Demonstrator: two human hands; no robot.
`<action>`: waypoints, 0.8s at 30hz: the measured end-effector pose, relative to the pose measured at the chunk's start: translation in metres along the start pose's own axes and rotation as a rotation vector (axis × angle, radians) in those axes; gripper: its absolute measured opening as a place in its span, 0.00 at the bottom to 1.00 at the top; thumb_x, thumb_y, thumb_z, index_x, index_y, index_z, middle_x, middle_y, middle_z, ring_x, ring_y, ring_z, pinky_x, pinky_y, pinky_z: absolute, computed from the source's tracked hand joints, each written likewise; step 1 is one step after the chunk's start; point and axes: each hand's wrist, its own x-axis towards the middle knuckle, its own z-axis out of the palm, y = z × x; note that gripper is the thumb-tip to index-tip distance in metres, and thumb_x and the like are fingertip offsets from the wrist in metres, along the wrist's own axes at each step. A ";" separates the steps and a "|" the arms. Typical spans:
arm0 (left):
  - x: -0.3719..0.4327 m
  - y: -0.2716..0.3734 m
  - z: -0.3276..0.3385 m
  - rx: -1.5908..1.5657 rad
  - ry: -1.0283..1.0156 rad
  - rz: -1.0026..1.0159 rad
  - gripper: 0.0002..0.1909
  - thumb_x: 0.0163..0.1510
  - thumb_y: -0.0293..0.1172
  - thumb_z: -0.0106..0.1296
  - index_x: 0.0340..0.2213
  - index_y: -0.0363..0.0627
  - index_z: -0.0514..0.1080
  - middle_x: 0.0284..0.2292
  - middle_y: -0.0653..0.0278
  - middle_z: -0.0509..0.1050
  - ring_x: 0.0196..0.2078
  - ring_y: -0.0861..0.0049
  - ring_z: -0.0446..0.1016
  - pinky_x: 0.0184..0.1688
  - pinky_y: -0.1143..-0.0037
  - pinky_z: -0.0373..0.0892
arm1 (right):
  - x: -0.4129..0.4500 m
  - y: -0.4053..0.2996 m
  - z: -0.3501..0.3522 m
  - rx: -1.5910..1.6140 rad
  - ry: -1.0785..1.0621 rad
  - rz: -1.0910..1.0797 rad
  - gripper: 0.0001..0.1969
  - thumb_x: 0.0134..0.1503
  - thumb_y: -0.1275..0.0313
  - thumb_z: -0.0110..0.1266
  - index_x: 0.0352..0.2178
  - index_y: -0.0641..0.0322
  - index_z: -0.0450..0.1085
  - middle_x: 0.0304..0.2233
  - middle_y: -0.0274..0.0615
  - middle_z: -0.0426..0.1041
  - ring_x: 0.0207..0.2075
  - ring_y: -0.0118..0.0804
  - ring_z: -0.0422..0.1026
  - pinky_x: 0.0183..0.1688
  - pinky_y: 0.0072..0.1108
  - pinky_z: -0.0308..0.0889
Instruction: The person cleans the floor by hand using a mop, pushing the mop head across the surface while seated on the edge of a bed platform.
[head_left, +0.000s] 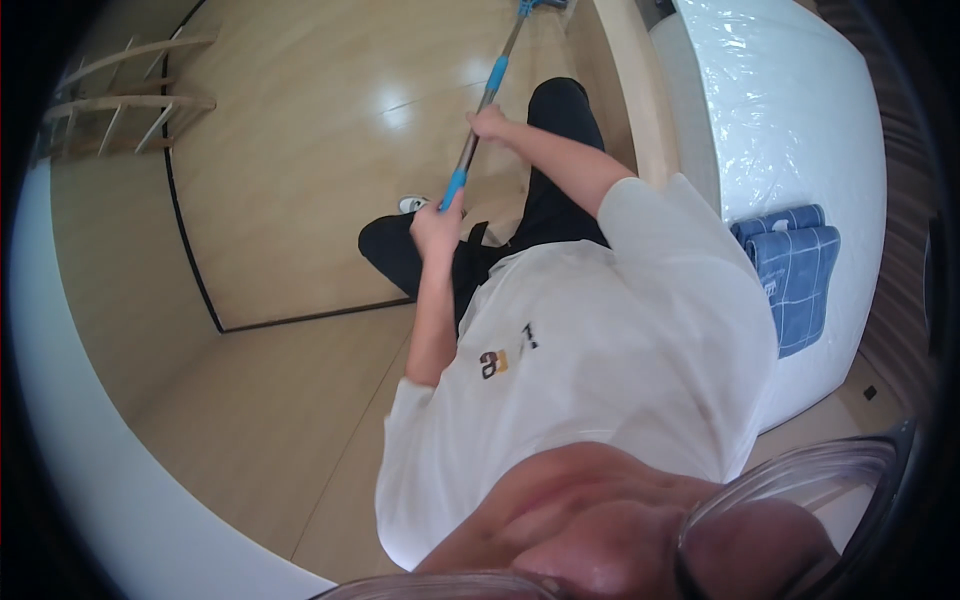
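Note:
A mop-like long-handled floor tool has a metal pole (513, 39) with blue grip sections and runs up to the top edge of the view. Its blue head joint (527, 7) shows there beside the low wooden side of a bed, but most of the head is cut off. My left hand (439, 229) is closed around the blue end grip of the pole. Farther along, my right hand (489, 122) wraps the bare metal part, just below the middle blue grip (496, 73).
A plastic-wrapped mattress (795, 135) lies on the right, with a folded blue checked cloth (799, 281) on it. Wooden rails (142, 105) stick out at upper left. A dark strip (187, 251) borders the beige floor (300, 187). My bent legs straddle the pole's near end.

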 end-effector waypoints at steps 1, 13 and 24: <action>0.020 0.046 0.030 -0.011 0.025 0.239 0.21 0.54 0.49 0.54 0.29 0.39 0.77 0.20 0.54 0.75 0.23 0.63 0.75 0.28 0.68 0.70 | 0.060 0.024 -0.048 -0.048 0.050 -0.092 0.19 0.58 0.62 0.49 0.38 0.73 0.64 0.31 0.55 0.73 0.27 0.42 0.75 0.27 0.34 0.72; 0.011 -0.016 0.021 -0.748 -0.826 -0.067 0.13 0.61 0.42 0.48 0.28 0.50 0.63 0.17 0.76 0.59 0.12 0.86 0.56 0.12 0.79 0.55 | -0.064 0.031 -0.072 0.348 -0.592 0.157 0.17 0.53 0.62 0.61 0.36 0.64 0.69 0.32 0.38 0.74 0.29 0.32 0.74 0.33 0.24 0.73; -0.251 -0.123 -0.261 0.264 0.136 -0.257 0.15 0.52 0.37 0.61 0.33 0.34 0.77 0.18 0.70 0.68 0.21 0.87 0.60 0.23 0.79 0.59 | -0.317 -0.044 0.141 0.972 -1.124 0.738 0.07 0.57 0.76 0.46 0.38 0.67 0.62 0.33 0.49 0.75 0.38 0.44 0.78 0.43 0.32 0.75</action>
